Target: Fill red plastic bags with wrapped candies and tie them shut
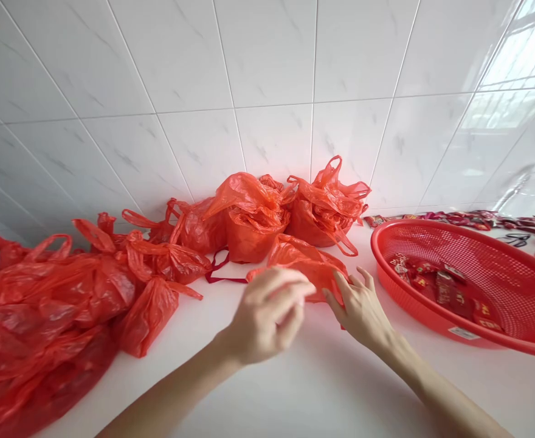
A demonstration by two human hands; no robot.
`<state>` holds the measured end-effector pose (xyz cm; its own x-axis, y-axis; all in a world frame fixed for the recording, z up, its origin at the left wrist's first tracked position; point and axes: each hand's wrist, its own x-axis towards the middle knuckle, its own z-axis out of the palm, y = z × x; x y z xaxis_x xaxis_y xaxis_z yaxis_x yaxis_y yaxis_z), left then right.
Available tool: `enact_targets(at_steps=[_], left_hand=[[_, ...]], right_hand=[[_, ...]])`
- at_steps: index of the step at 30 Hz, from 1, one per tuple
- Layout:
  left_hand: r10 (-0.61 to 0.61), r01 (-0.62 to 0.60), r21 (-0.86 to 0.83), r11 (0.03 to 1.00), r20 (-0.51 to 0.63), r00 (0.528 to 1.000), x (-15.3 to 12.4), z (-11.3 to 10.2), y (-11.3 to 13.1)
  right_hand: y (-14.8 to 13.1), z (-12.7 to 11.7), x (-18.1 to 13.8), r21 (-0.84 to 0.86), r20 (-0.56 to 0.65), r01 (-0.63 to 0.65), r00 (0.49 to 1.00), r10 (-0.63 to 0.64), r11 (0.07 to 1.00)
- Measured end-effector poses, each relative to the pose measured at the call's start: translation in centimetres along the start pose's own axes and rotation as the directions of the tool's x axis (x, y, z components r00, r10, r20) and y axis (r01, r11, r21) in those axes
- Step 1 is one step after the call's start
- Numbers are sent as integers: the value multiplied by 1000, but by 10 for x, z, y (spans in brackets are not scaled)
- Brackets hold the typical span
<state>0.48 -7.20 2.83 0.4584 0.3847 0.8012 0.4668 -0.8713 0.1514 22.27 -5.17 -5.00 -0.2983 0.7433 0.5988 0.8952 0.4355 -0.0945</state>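
A flat red plastic bag (304, 260) lies on the white counter (295, 383) in front of me. My right hand (361, 307) rests on its right edge, fingers stretched out and spread. My left hand (270, 316) hovers just left of it with the fingers curled together in a loose pinch; motion blur hides whether anything is in them. Behind the bag stand several tied, filled red plastic bags (249, 216).
A heap of red bags (53, 304) covers the counter's left side. A red mesh basket (514, 340) at right holds several small red packets (445, 289). More packets (468, 219) lie along the tiled wall (267, 79) behind it.
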Motion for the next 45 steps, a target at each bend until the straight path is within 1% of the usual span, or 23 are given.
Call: enact_targets(at_steps=[1,2,3,4,6,7,8,12,13,18,22,24,26,28,29,31,34,35,37,40,42,43,45], left_hand=[[37,-36,-8,999,136,990,-2,10,2],[31,-36,14,999,274,961,-3,20,2],[0,-26,58,998,403,915,-4,30,-1],[-52,-15,130,991,502,863,-4,39,-7],[-144,-36,259,965,643,752,-1,54,-22],[-182,-46,305,951,676,714,2,59,-31],[-206,-58,341,938,685,699,5,63,-40],[-225,-88,416,905,646,729,19,70,-64],[-229,-94,423,901,649,726,21,72,-67],[-235,-156,421,893,735,636,29,84,-82],[-241,-172,410,896,774,586,33,83,-93],[-248,-201,409,890,804,540,34,77,-95],[-263,-221,405,887,838,478,34,69,-92],[-263,-217,380,899,866,426,32,59,-85],[-254,-207,358,910,879,404,31,54,-80],[-231,-181,303,936,913,337,27,43,-69],[-229,-115,256,960,952,203,23,29,-51],[-240,-89,259,962,954,177,23,26,-47],[-263,-38,273,961,951,164,22,22,-40],[-273,21,273,962,950,151,24,22,-38],[-257,72,249,966,954,154,25,25,-40],[-251,99,237,966,954,164,25,26,-41],[-240,140,215,967,950,199,24,30,-43]], right_hand=[[0,0,0,4,-9,5,1000,-4,1000],[0,-1,0,6,-19,9,1000,-9,1000],[-1,-2,0,8,-29,15,999,-15,1000],[-1,-2,0,7,-40,23,999,-23,1000],[0,-3,0,3,-60,41,997,-41,999],[0,-4,0,3,-68,49,996,-49,999],[0,-4,-1,5,-73,57,996,-56,998],[-2,-8,-1,29,-49,71,996,-70,997],[-3,-10,-1,36,-27,69,997,-68,997],[-7,-18,1,41,67,68,995,-71,997],[-1,-21,-1,-57,150,126,982,-117,990],[4,-20,-1,-149,159,91,985,-67,985],[8,-18,-1,-244,135,-30,989,65,969],[10,-16,0,-307,136,-143,972,192,941],[10,-15,0,-326,153,-168,962,228,930],[9,-12,0,-351,192,-183,946,261,918],[10,-11,-1,-370,228,-176,935,273,912],[10,-11,-1,-362,228,-165,939,259,918],[10,-14,0,-297,205,-118,961,184,948],[6,-20,3,-118,75,17,997,-8,993],[0,-21,5,-13,4,115,993,-115,993],[-4,-20,5,23,0,152,988,-152,988],[-10,-14,5,64,60,197,978,-201,978]])
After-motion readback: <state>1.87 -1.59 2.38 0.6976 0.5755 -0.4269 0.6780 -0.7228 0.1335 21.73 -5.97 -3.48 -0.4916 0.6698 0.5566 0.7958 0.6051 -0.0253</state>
